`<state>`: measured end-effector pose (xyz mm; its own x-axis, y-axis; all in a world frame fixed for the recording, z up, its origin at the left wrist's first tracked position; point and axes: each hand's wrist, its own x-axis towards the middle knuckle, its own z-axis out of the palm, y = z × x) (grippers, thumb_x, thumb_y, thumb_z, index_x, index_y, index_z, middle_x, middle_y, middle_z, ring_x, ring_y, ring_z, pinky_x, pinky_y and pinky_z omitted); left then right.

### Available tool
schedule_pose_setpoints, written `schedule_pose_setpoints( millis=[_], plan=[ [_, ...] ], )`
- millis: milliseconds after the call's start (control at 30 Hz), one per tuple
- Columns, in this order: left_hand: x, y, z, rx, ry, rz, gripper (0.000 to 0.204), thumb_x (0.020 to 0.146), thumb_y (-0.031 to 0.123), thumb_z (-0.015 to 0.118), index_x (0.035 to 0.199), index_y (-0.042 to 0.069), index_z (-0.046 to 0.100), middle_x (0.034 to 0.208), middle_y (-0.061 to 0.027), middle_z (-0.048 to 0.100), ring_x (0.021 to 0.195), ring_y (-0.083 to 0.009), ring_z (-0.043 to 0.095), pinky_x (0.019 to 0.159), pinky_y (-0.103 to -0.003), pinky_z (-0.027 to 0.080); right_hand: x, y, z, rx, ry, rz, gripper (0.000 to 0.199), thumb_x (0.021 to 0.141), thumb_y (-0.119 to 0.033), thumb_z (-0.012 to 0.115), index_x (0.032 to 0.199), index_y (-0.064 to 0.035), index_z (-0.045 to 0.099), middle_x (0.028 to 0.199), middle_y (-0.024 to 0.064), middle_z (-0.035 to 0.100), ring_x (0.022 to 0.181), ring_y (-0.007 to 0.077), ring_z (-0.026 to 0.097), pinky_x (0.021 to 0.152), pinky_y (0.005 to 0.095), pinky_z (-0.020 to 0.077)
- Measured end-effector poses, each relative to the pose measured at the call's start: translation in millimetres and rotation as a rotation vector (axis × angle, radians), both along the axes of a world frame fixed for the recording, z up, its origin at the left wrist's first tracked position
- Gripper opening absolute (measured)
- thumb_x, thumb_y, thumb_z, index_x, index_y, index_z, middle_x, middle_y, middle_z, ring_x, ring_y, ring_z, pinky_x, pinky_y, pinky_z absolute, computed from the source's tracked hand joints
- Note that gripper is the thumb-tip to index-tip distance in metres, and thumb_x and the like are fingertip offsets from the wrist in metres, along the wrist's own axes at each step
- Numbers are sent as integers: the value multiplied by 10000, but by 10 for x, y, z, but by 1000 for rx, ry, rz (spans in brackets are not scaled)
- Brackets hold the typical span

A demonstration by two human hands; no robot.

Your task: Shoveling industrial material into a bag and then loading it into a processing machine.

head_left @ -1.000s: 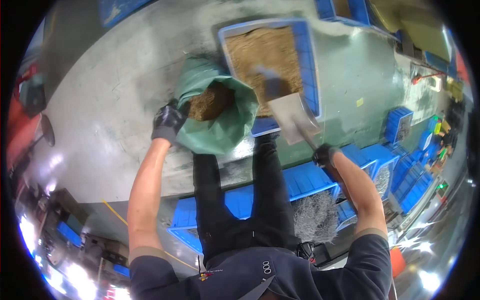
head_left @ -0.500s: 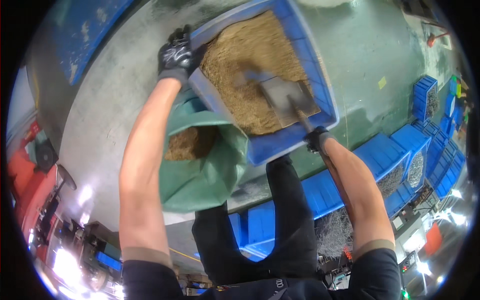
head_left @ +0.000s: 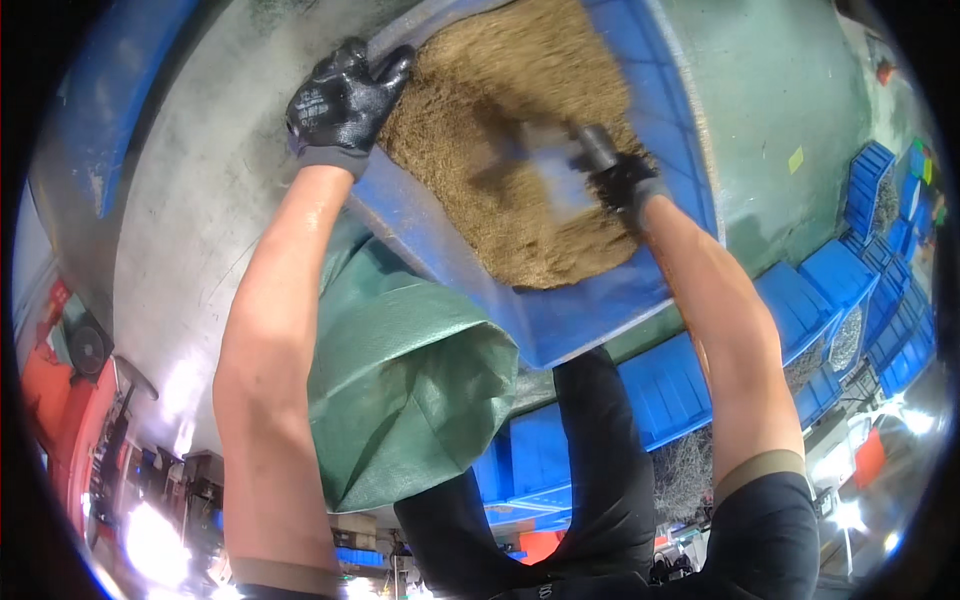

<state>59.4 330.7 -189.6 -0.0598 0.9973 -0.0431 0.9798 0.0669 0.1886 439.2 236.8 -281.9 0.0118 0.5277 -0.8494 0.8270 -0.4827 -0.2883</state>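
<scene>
A blue tub (head_left: 520,335) filled with brown granular material (head_left: 500,80) tilts before me. My left hand (head_left: 345,105), in a black glove, is closed over the tub's left rim, thumb toward the inside. My right hand (head_left: 625,185), also gloved in black, grips a shovel (head_left: 597,145) low on its shaft, over the right part of the material. The shovel's blade cannot be made out through blur. A bluish bare patch shows in the material beside it. Below my left hand a green woven sack (head_left: 410,390) gapes beside the tub; its contents are hidden from view.
Several blue bins (head_left: 650,390) stand in a row behind my legs and off to the right, some with metal scraps. A blue panel (head_left: 110,100) is at the upper left. Red equipment (head_left: 60,390) stands at the far left. A yellow scrap (head_left: 796,160) lies on the floor.
My right hand has moved up and inward over the tub with the shovel, whose blade no longer shows clearly. The sack's mouth has sagged, hiding the brown material inside. My left hand stays at the rim.
</scene>
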Motion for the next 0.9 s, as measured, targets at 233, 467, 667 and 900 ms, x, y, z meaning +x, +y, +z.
schedule_pose_setpoints(
  millis=[233,467,667,900],
  plan=[
    [9,-15,-66,-57,-42,-8,575,819,626,547,1085,122,629,1013,-178,668,945,-358,639,805,-464,514,197,-72,-257,-68,72,289,284,837,-265,689,890,12,668,653,125,641,519,193,615,484,343,503],
    [61,37,70,-57,-64,-37,620,818,607,576,1169,96,603,1101,-177,652,1031,-337,613,862,-427,490,293,-284,-29,22,152,-117,258,822,-200,680,828,58,663,611,113,611,522,188,615,491,344,494],
    [-176,-174,530,-185,-263,-184,788,814,588,617,1371,59,445,1318,-181,541,1223,-324,518,1039,-374,405,89,-609,639,-10,-36,-76,295,772,-272,703,849,9,663,625,143,638,632,215,684,569,341,547],
    [-267,-1348,1513,-382,-183,-560,672,818,511,616,1302,55,516,1301,-219,524,1197,-346,516,985,-397,457,754,-1404,945,-371,409,-1009,183,822,-146,650,860,16,575,603,98,575,452,190,557,391,371,451]
  ],
)
